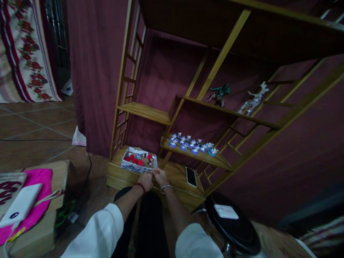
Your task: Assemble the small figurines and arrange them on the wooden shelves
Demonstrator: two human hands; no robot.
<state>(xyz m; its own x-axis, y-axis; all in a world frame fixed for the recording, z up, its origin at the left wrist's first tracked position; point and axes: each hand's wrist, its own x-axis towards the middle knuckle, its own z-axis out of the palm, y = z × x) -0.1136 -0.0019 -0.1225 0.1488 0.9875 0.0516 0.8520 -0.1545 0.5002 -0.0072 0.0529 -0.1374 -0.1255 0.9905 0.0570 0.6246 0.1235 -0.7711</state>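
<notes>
Left hand (146,181) and right hand (160,176) are meeting at the fingertips; whether they are gripping anything cannot be told. The box (131,167) of red pieces (140,163) is sitting just beside, at eleven o'clock. Steady handling is probably demanding light pinching.

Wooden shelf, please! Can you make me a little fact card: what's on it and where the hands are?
Upper board: green-and-dark statue, silvery statue
Board below: small figurines, many blue-and-white
Bottom board: open box with red pieces; dark-screened device
Hands: left hand and right hand together by the box; can't tell what they hold
</notes>
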